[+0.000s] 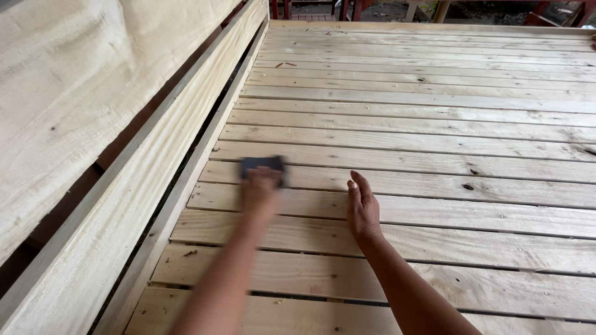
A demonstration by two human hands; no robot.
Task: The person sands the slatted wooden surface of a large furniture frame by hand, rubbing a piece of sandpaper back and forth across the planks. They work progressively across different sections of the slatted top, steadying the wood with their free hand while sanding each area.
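My left hand (259, 189) presses a dark grey sanding pad (262, 165) flat on a pale wooden slat (434, 167) of a slatted platform; the hand is blurred by motion. My right hand (362, 205) rests on its edge on a nearer slat, fingers straight and together, holding nothing. Both forearms reach in from the bottom of the view.
A long wooden side rail (143, 186) runs diagonally along the left of the slats, with a wide bare plank (68, 80) above it. Narrow gaps separate the slats. Red-painted posts (347, 7) stand beyond the far edge of the platform.
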